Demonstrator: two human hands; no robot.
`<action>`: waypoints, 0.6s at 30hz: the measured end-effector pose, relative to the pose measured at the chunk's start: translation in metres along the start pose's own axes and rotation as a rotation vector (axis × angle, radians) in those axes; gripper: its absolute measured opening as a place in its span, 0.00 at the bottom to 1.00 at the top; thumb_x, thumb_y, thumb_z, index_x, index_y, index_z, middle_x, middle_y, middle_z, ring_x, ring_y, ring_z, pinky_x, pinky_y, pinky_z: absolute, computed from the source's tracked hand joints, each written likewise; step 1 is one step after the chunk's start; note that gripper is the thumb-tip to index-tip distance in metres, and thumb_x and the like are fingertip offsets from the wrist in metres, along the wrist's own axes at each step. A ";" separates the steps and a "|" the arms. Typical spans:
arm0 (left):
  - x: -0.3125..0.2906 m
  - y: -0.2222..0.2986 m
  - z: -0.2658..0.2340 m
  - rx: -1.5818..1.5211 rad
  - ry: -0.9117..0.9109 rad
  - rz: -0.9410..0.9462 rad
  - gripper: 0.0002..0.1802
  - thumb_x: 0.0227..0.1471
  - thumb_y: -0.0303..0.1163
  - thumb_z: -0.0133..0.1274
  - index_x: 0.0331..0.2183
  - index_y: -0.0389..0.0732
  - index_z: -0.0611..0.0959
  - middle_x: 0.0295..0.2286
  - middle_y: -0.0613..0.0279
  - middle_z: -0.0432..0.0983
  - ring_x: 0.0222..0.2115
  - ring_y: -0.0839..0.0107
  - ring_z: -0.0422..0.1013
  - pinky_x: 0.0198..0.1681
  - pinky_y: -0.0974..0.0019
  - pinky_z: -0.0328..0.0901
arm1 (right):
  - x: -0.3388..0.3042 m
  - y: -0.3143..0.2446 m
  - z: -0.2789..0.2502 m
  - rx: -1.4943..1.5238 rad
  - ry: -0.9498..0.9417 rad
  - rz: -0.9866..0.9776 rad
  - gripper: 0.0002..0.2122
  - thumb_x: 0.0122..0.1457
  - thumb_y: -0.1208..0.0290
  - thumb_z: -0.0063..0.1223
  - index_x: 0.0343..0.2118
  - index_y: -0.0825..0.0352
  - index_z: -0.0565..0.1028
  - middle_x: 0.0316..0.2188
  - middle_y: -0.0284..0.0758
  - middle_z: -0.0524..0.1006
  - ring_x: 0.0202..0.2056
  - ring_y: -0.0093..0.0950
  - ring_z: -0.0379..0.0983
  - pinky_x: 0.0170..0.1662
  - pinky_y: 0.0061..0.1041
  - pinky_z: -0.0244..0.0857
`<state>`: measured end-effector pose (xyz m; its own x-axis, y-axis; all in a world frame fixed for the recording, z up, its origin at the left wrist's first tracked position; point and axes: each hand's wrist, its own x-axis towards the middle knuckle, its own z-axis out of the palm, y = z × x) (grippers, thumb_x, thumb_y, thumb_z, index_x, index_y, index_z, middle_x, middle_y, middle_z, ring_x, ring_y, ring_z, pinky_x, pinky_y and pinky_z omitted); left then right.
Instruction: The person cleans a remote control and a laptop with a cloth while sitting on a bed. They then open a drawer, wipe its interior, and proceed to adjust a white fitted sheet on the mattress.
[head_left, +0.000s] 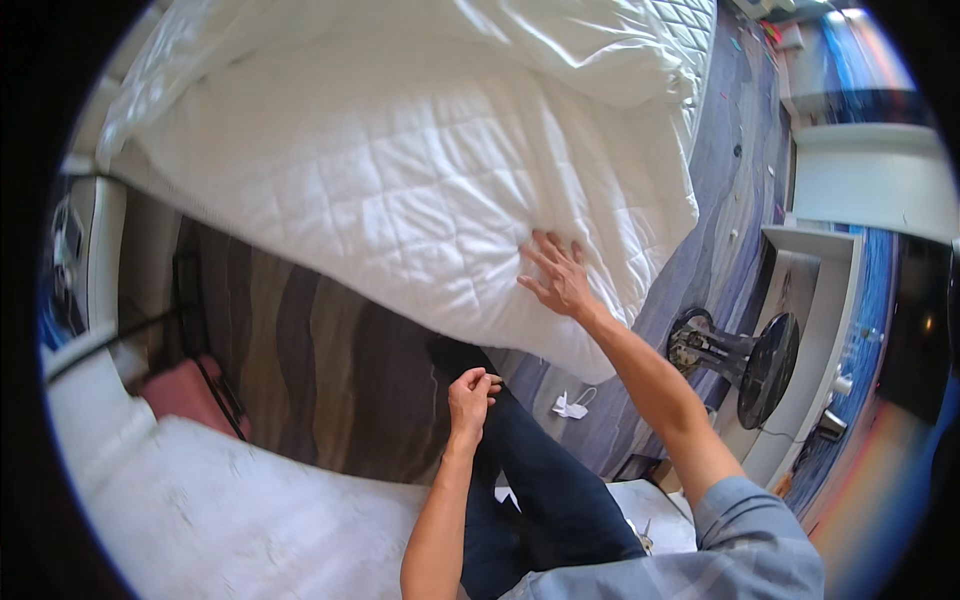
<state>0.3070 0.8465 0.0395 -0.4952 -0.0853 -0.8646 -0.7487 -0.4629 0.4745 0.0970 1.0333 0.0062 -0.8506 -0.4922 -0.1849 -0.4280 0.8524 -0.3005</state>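
A white quilted bed cover [400, 190] is spread over the bed in front of me, creased around my right hand. My right hand [560, 277] lies on it near its lower right corner, palm down with fingers spread. Below the cover's near edge, my left hand [468, 403] is held over my dark trouser leg, apart from the cover. Its fingers are curled together; what they hold, if anything, is too small to make out.
A marble-patterned white surface [250, 510] lies at the lower left, by a pink case [190, 390]. Right of the bed stand a black round-topped object [768, 370] and a white open shelf [835, 290]. A white scrap [571, 405] lies on the streaked grey floor [735, 180].
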 end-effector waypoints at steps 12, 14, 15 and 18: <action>0.071 0.134 0.034 0.505 -0.118 0.030 0.16 0.57 0.31 0.50 0.44 0.31 0.76 0.32 0.58 0.80 0.29 0.74 0.76 0.27 0.75 0.66 | 0.035 0.128 -0.052 -0.122 0.055 0.567 0.14 0.56 0.55 0.53 0.33 0.63 0.72 0.27 0.42 0.79 0.30 0.45 0.77 0.33 0.45 0.69; 0.084 0.149 0.044 0.565 -0.156 0.039 0.16 0.57 0.31 0.50 0.44 0.31 0.76 0.32 0.59 0.80 0.30 0.74 0.76 0.28 0.74 0.66 | 0.039 0.145 -0.059 -0.136 0.169 0.532 0.13 0.57 0.57 0.51 0.33 0.62 0.73 0.27 0.42 0.79 0.29 0.45 0.77 0.31 0.44 0.69; 0.088 0.155 0.049 0.585 -0.160 0.034 0.16 0.57 0.32 0.50 0.44 0.32 0.75 0.33 0.59 0.80 0.31 0.75 0.76 0.29 0.74 0.66 | 0.045 0.154 -0.064 -0.145 0.231 0.510 0.12 0.58 0.58 0.50 0.34 0.62 0.73 0.27 0.41 0.80 0.29 0.45 0.77 0.31 0.44 0.69; 0.105 0.171 0.064 0.635 -0.192 0.082 0.18 0.56 0.32 0.51 0.45 0.30 0.75 0.33 0.58 0.80 0.31 0.74 0.76 0.29 0.73 0.65 | 0.076 0.184 -0.085 -0.160 0.313 0.619 0.12 0.57 0.58 0.51 0.36 0.62 0.75 0.29 0.44 0.79 0.32 0.46 0.77 0.35 0.44 0.70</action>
<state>0.0990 0.8151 0.0406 -0.5876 0.0876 -0.8044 -0.7900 0.1529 0.5938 -0.0728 1.1676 0.0165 -0.9896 0.1440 0.0070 0.1430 0.9863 -0.0818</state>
